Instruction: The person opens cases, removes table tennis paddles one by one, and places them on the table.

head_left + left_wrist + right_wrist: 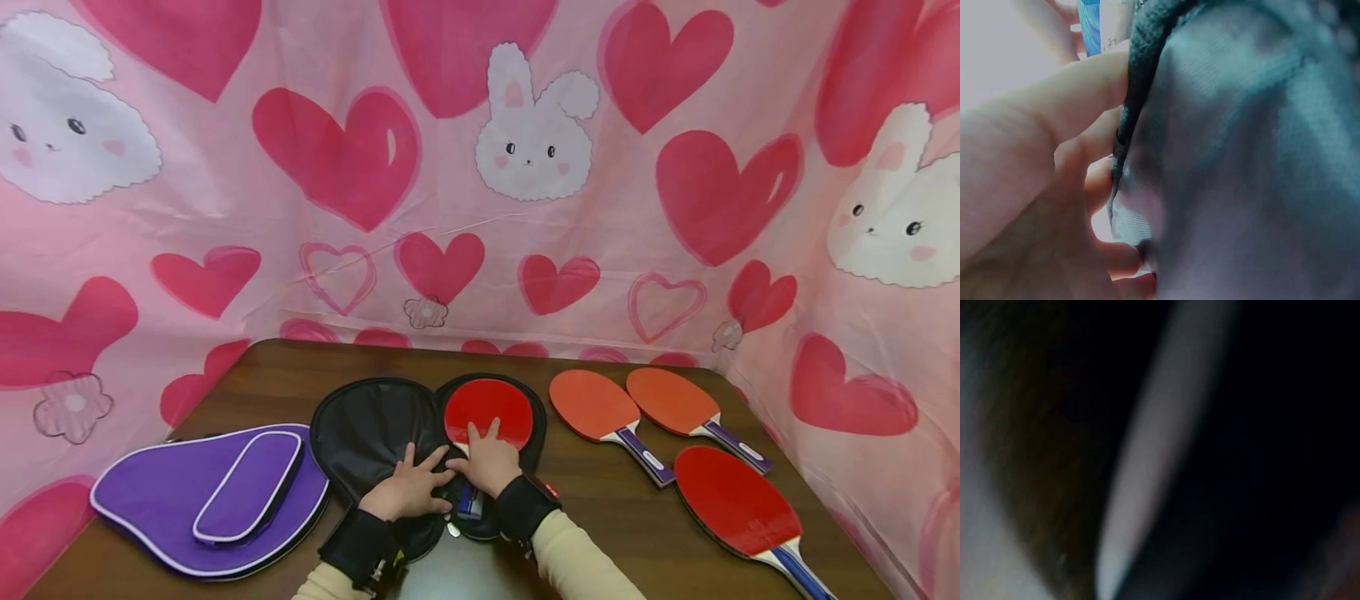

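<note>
A black paddle case lies opened out, with its left half [378, 425] and right half [536, 392] side by side. In the right half lies a red table tennis paddle [491, 400], its blue handle [470, 502] toward me. My right hand [495, 467] rests on the paddle near the neck, fingers spread over the red rubber. On the left half's inner edge, my left hand [410, 492] lies with fingers spread. The left wrist view shows the left fingertips touching the dark lining [1229, 156] along its edge. The right wrist view is dark and blurred.
A purple case [157, 483] with white piping and a pocket lies at left. On the right are two orange paddles [592, 404] [671, 400] and another red paddle [738, 500]. A pink heart-patterned cloth [450, 208] hangs around the wooden table [600, 533].
</note>
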Available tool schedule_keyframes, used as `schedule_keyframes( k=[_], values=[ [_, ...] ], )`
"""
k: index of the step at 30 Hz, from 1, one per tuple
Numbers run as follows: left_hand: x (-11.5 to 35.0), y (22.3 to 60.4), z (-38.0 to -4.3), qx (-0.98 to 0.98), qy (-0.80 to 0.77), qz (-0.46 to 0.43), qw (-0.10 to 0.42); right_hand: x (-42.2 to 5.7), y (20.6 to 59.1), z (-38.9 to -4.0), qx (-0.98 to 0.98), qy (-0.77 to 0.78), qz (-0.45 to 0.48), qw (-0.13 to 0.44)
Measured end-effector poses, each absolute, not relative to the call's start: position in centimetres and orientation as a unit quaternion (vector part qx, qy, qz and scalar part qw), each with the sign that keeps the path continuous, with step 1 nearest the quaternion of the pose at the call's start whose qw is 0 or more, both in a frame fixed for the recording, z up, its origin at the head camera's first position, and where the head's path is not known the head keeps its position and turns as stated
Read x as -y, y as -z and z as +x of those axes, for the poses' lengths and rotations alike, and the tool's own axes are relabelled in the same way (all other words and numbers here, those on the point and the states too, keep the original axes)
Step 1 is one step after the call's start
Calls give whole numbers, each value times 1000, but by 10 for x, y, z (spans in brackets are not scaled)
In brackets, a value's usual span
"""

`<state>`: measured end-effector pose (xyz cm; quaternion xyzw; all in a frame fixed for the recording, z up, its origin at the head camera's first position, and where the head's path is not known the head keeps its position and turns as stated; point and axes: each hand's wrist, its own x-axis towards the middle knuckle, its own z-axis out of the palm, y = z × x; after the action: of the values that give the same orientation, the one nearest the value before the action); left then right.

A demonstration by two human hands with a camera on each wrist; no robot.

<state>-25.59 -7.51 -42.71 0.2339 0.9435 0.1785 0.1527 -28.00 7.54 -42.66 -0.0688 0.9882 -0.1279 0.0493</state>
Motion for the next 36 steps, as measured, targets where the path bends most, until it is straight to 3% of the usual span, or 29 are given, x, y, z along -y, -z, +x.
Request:
schedule_keyframes(
  k=[20, 32, 36],
  values=[
    [79, 427, -257, -946, -169, 231, 149, -89, 415, -276, -972, 207, -110, -12],
    [77, 428, -256, -943, -178, 236, 154, -141, 407, -265, -952, 232, -183, -75],
    [78, 428, -255, -941, -184, 242, 153, -171, 402, -252, -950, 251, -175, -55]
  ],
)
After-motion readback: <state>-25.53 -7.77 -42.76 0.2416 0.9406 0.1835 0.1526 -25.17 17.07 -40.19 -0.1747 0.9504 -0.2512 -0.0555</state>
